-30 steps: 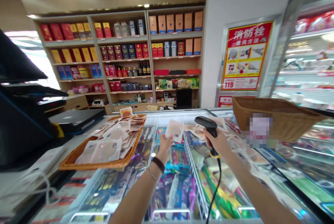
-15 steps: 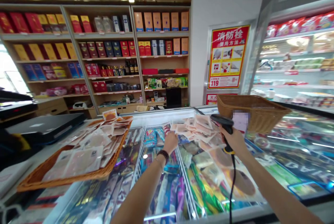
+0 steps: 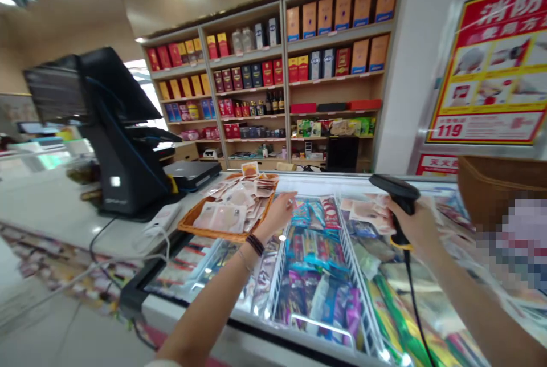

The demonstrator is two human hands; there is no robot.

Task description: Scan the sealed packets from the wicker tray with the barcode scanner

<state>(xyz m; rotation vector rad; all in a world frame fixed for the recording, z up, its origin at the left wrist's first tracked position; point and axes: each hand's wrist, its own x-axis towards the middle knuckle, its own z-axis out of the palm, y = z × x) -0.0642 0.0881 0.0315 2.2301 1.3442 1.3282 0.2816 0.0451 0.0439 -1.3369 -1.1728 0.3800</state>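
Note:
My left hand [image 3: 277, 214], with a dark bead bracelet, is over the freezer glass just right of the orange wicker basket [image 3: 235, 236]. Its fingers look slightly apart, and no packet shows in them. Flat clear packets [image 3: 226, 216] fill the basket. My right hand [image 3: 416, 227] is closed round the handle of a black barcode scanner [image 3: 395, 187], whose cord hangs down. More flat pale packets [image 3: 367, 212] lie on the glass beside and partly behind my right hand. Bagged ice treats [image 3: 314, 247] show in wire racks below the glass.
A black checkout screen [image 3: 123, 145] stands at the left, with a flat dark device [image 3: 194, 174] and cables. A brown basket [image 3: 482, 190] is at the right edge. Shelves of boxed goods [image 3: 256, 73] line the back wall. A red fire notice [image 3: 491, 65] hangs at the right.
The view has turned left, bringing in the checkout screen. My left hand has moved left, from beside the loose packets to near the orange basket. My right hand still holds the scanner.

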